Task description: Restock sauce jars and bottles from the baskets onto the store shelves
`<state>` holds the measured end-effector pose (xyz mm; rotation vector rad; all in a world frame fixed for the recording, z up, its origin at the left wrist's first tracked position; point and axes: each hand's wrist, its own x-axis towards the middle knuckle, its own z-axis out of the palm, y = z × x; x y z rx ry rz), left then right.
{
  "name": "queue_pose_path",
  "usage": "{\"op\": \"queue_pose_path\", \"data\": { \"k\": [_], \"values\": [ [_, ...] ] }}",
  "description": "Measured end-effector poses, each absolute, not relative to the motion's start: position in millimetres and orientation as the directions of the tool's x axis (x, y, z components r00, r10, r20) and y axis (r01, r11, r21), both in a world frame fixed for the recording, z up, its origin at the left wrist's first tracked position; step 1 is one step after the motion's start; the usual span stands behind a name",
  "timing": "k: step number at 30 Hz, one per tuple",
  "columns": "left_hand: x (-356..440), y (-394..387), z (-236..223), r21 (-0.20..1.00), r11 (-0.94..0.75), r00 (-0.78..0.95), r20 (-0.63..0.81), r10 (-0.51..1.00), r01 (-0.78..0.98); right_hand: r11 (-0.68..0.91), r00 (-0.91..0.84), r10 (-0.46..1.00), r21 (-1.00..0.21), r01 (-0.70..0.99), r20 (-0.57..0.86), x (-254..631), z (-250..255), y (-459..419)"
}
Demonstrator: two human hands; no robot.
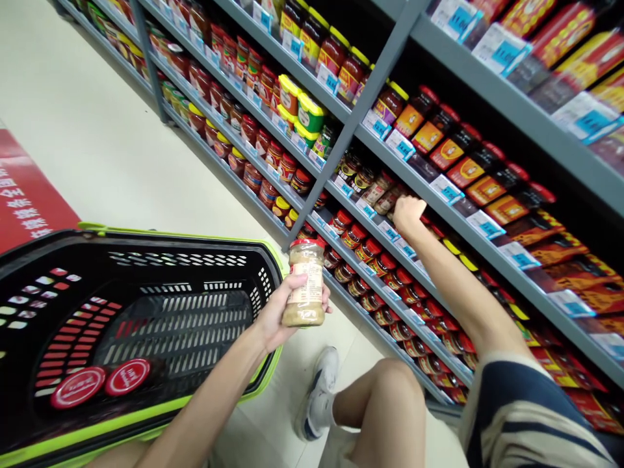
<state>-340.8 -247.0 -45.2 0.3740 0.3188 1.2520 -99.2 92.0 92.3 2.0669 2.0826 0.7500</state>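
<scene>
My left hand [273, 317] is closed around a glass jar of beige paste [306, 286] with a red lid and a cream printed label. The jar is roughly upright, just beyond the far right corner of the shopping basket [185, 243]. My right hand [408, 213] is inside a lower shelf [414, 261], at the right end of a few similar pale-labelled jars [385, 194]. Its fingers point away from me and are hidden, so any grip there does not show. Two red-lidded jars [102, 383] lie in the near left part of the black basket.
Grey shelving [385, 71] with rows of sauce jars runs diagonally across the view. Red-capped orange boxes [468, 166] fill the shelf above my right hand. My knee [394, 396] and shoe [319, 390] are close below. A red floor sign [29, 188] is at the left.
</scene>
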Motion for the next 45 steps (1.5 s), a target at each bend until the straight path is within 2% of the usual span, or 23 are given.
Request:
{"op": "queue_pose_path", "data": {
  "k": [2, 4, 7, 9, 11, 12, 13, 15, 16, 18, 21, 23, 25, 27, 29, 31, 33, 35, 37, 39, 42, 45],
  "values": [
    [-340.6, -246.9, -45.0, 0.439, 0.279, 0.296, -0.031, 0.955, -0.854, -0.151, 0.016, 0.950, 0.413, 0.898, 0.313, -91.9, 89.4, 80.7],
    [-340.1, -247.0, -45.1, 0.435, 0.280, 0.294, -0.036, 0.955, -0.856, -0.164, 0.039, 0.954, 0.408, 0.898, 0.296, -86.4, 90.9, 71.4],
    [-338.7, -247.4, -47.1, 0.439, 0.267, 0.279, -0.038, 0.959, -0.858, -0.071, -0.057, 0.949, 0.385, 0.920, 0.310, -91.5, 95.5, 49.5],
    [-338.1, -247.7, -49.2, 0.450, 0.277, 0.290, -0.041, 0.956, -0.849, 0.100, -0.213, 0.904, 0.299, 0.949, 0.372, -104.9, 95.1, 19.1],
    [-338.3, -248.0, -50.4, 0.486, 0.307, 0.317, -0.063, 0.946, -0.818, 0.393, -0.393, 0.837, 0.080, 0.916, 0.382, -122.5, 90.3, -25.2],
    [-338.4, -248.2, -50.3, 0.517, 0.316, 0.319, -0.085, 0.944, -0.796, 0.526, -0.466, 0.817, -0.108, 0.844, 0.340, -131.5, 86.5, -50.2],
    [-338.4, -248.3, -49.8, 0.555, 0.322, 0.316, -0.110, 0.942, -0.767, 0.585, -0.518, 0.810, -0.329, 0.742, 0.273, -140.0, 82.1, -74.8],
    [-337.0, -248.7, -49.0, 0.634, 0.327, 0.300, -0.154, 0.941, -0.701, 0.498, -0.637, 0.766, -0.702, 0.509, 0.082, -154.6, 72.5, -116.7],
    [-335.3, -248.9, -49.4, 0.678, 0.322, 0.285, -0.171, 0.943, -0.661, 0.412, -0.698, 0.716, -0.805, 0.427, -0.004, -160.4, 67.6, -131.5],
    [-329.9, -249.2, -53.1, 0.786, 0.276, 0.205, -0.193, 0.960, -0.554, 0.309, -0.778, 0.619, -0.879, 0.363, -0.104, -167.6, 58.2, -147.5],
    [-319.2, -249.5, -64.7, 0.940, 0.149, -0.022, -0.164, 0.986, -0.305, 0.302, -0.788, 0.601, -0.875, 0.378, -0.133, -167.2, 47.3, -147.2],
    [-313.8, -249.7, -71.7, 0.977, 0.109, -0.075, -0.124, 0.989, -0.181, 0.263, -0.759, 0.633, -0.881, 0.394, -0.151, -160.9, 45.6, -141.7],
    [-311.8, -249.6, -75.6, 0.988, 0.074, -0.089, -0.086, 0.992, -0.136, 0.241, -0.718, 0.678, -0.876, 0.418, -0.156, -151.8, 51.4, -136.2],
    [-313.3, -249.1, -77.2, 0.991, 0.036, -0.159, -0.056, 0.986, -0.128, 0.313, -0.661, 0.746, -0.832, 0.457, -0.082, -140.9, 64.5, -129.5],
    [-316.6, -248.4, -78.5, 0.991, 0.039, -0.220, -0.067, 0.973, -0.128, 0.451, -0.565, 0.820, -0.716, 0.533, 0.095, -129.2, 80.1, -117.9],
    [-319.9, -247.8, -80.1, 0.988, 0.066, -0.195, -0.093, 0.976, -0.137, 0.549, -0.441, 0.836, -0.526, 0.650, 0.327, -117.5, 92.1, -99.6],
    [-321.8, -247.5, -81.1, 0.986, 0.076, -0.143, -0.098, 0.985, -0.150, 0.569, -0.371, 0.773, -0.305, 0.763, 0.515, -106.2, 97.3, -75.8],
    [-322.1, -247.3, -80.7, 0.984, 0.074, -0.124, -0.095, 0.988, -0.164, 0.552, -0.381, 0.697, -0.117, 0.825, 0.607, -95.6, 97.2, -50.8],
    [-321.4, -247.1, -78.9, 0.980, 0.077, -0.118, -0.099, 0.988, -0.181, 0.539, -0.426, 0.655, 0.008, 0.842, 0.624, -86.0, 95.1, -28.4],
    [-320.6, -246.9, -76.1, 0.978, 0.082, -0.104, -0.103, 0.989, -0.192, 0.524, -0.458, 0.651, 0.078, 0.848, 0.606, -77.8, 93.0, -10.7],
    [-319.6, -246.5, -71.9, 0.976, 0.089, -0.077, -0.107, 0.991, -0.201, 0.478, -0.470, 0.692, 0.140, 0.867, 0.549, -69.2, 88.0, 8.6],
    [-318.1, -245.5, -70.0, 0.976, 0.092, -0.063, -0.106, 0.992, -0.196, 0.484, -0.475, 0.706, 0.131, 0.865, 0.525, -66.0, 78.9, 24.0]
  ]
}}
